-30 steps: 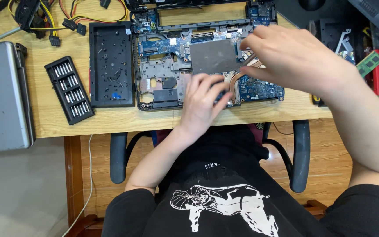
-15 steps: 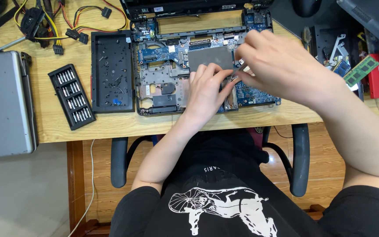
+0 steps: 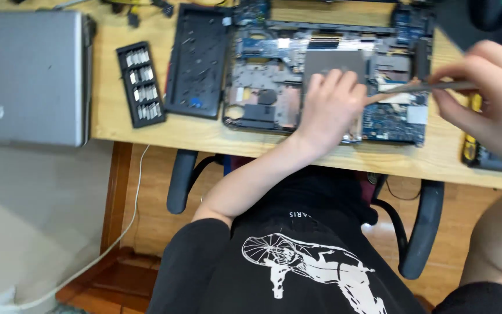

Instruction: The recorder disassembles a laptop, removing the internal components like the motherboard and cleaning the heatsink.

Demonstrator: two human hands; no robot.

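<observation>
The left hand (image 3: 329, 107) lies flat on the opened laptop (image 3: 326, 75), fingers together and pressing down near a grey square plate, holding nothing. The right hand (image 3: 486, 96) pinches a thin metal tool (image 3: 419, 87) between thumb and fingertips (blurred, so it may be tweezers or a slim driver), its tip over the board just beside the left fingertips.

The work looks well on: the laptop's cover is off, the blue circuit board, metal frame and parts lie bare, and a black panel (image 3: 198, 58) lies beside it on the worktop (image 3: 111, 110). The board itself is still seated in the shell.

Further left are a black tray of driver bits (image 3: 142, 84) and a closed grey laptop (image 3: 27, 75).
</observation>
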